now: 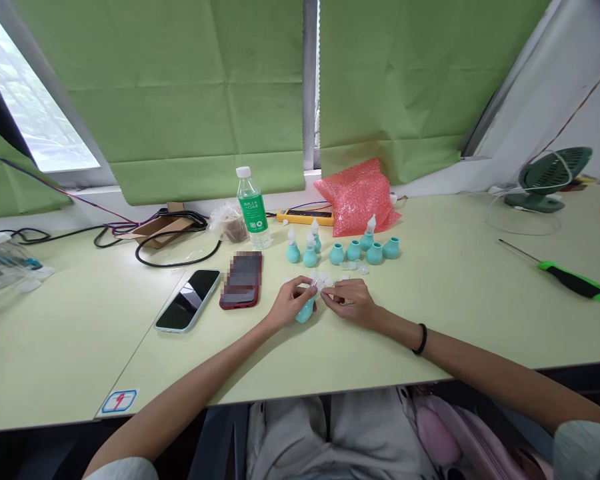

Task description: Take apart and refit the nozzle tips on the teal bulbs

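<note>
"While both hands are meeting at the middle of the bench [470, 280], what is the left hand [291, 301] gripping?"

"Its grip is closing round a teal bulb [306, 312]. The fingers are curling over the top, the thumb is pressing from the near side, and the bulb is sitting low, touching the bench."

"And the right hand [351, 301]?"

"Its grip is pinching together on a clear tip [318, 283] at the bulb's upper end. Thumb and forefinger are nearly touching, with only the tip between them."

"Where is all this lying among the rest?"

"Just in front of a row of teal bulbs [365, 252], some wearing clear tips, with loose clear pieces [353, 267] lying between. A pale phone [187, 300] and a red phone [241, 280] are lying to the left, a water bottle [253, 210] is standing behind them, and a screwdriver [575, 281] is lying well off to the right."
</note>
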A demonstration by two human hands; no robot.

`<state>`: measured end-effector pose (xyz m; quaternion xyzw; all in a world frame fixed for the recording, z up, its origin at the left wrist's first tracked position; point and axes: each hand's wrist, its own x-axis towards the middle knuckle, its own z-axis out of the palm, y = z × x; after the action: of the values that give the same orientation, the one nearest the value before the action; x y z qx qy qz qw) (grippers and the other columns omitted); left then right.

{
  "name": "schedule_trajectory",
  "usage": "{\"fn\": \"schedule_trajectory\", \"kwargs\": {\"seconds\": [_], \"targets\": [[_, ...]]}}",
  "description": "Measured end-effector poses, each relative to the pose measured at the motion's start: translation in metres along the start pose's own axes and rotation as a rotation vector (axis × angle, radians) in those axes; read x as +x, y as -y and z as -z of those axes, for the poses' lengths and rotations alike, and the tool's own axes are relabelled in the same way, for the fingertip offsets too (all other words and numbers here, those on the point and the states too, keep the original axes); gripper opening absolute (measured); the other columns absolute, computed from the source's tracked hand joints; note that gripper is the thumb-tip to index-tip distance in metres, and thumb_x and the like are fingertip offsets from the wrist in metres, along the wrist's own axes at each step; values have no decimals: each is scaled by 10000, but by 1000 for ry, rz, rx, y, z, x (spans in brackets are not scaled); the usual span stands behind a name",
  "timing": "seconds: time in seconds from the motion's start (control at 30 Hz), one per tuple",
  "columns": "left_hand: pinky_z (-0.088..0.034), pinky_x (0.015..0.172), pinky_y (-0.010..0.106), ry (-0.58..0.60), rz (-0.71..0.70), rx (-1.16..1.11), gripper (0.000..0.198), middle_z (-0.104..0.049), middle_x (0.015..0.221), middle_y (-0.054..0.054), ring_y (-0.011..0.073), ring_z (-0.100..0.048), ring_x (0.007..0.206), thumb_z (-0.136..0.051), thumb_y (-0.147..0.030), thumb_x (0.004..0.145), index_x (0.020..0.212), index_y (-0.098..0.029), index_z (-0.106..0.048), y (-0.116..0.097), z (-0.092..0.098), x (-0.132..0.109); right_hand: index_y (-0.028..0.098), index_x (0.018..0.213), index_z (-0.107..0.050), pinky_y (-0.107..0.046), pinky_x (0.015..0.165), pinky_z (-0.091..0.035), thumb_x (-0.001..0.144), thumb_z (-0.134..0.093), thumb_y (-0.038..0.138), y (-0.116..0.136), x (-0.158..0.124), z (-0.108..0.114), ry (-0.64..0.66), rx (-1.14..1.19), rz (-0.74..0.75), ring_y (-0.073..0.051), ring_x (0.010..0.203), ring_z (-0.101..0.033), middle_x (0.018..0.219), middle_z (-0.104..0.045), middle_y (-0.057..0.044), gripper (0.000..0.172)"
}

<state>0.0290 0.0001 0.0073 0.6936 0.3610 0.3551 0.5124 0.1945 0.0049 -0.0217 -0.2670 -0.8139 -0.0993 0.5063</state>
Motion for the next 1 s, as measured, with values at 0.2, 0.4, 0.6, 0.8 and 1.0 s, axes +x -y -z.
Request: {"fn": "schedule_trajectory", "kwargs": {"seconds": [0.2, 0.4, 0.6, 0.8, 1.0], "targets": [[-336, 437, 186, -9, 18, -40, 306, -567, 539, 21, 92, -483, 444, -436, -395, 727, 856, -120, -469, 1, -1, 1, 156, 662, -593, -182, 414, -334, 661, -541, 141, 1, 1, 0, -6, 10, -21, -49, 375, -397, 392, -462, 41, 54], [-339, 407, 192, -22, 65, -142, 337, -560, 512, 15, 101, -488, 407, -471, -402, 693, 869, -115, -469, -2, -3, 0, 164, 638, -591, -186, 413, -346, 666, -536, 170, 1, 4, 1, -31, 42, -134, -50, 365, -389, 383, -442, 48, 62], [-371, 412, 217, -22, 106, -241, 327, -552, 499, 3, 114, -497, 390, -492, -401, 676, 853, -127, -465, -3, -3, 0, 167, 735, -609, -206, 446, -403, 645, -573, 237, 3, 8, 5, 33, 227, -328, -75, 433, -454, 492, -539, 12, 119], [-369, 395, 228, 56, 138, -357, 299, -552, 501, 32, 120, -492, 374, -474, -384, 694, 802, -107, -490, 1, 2, 1, 173, 717, -637, -221, 497, -459, 632, -599, 242, 7, 15, 9, 91, 488, -491, -117, 582, -551, 660, -614, -32, 116], [-341, 371, 234, 106, 185, -423, 280, -555, 500, 49, 123, -477, 343, -476, -360, 692, 772, -92, -502, 5, 2, 1, 151, 692, -647, -238, 501, -481, 605, -623, 251, 1, 13, 10, 199, 705, -631, -123, 548, -562, 629, -622, -32, 135]]}}
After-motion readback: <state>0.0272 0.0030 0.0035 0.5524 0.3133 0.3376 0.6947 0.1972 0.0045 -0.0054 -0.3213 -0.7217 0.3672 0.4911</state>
